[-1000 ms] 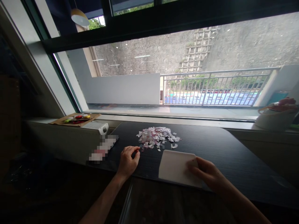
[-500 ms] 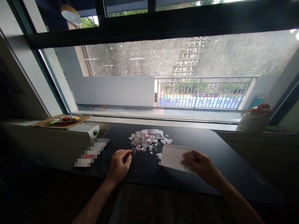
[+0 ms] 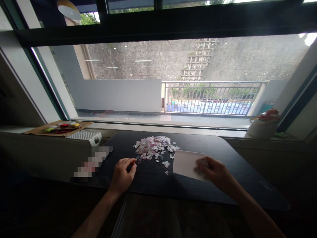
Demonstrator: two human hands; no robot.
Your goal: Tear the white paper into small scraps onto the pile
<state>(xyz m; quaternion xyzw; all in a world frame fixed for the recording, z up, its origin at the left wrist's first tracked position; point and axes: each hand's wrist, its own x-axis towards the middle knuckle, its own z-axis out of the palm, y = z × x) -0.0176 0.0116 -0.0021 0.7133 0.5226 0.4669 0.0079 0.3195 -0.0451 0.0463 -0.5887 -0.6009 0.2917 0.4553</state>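
My right hand (image 3: 213,169) grips a flat white card (image 3: 186,164) by its right end, thumb on the near face. The card is tilted above the dark table (image 3: 208,145), and its left edge stands close to a few loose paper scraps (image 3: 166,164). Left of these, my left hand (image 3: 124,172) rests at the table's near side, its fingers curled and the thumb apart from them, with nothing visible between. Just beyond it lies a heap of small white and pinkish paper pieces (image 3: 153,146).
A blurred-out flat item (image 3: 94,162) lies at the table's left edge. On the sill at left are a brown board (image 3: 81,125) with colourful things on it and a white slatted appliance (image 3: 91,136). A white container (image 3: 262,128) stands at right, before the window.
The card has lifted slightly and moved away from the loose scraps, which now show more fully on the table. My left hand keeps its place; the whole view has shifted a little.
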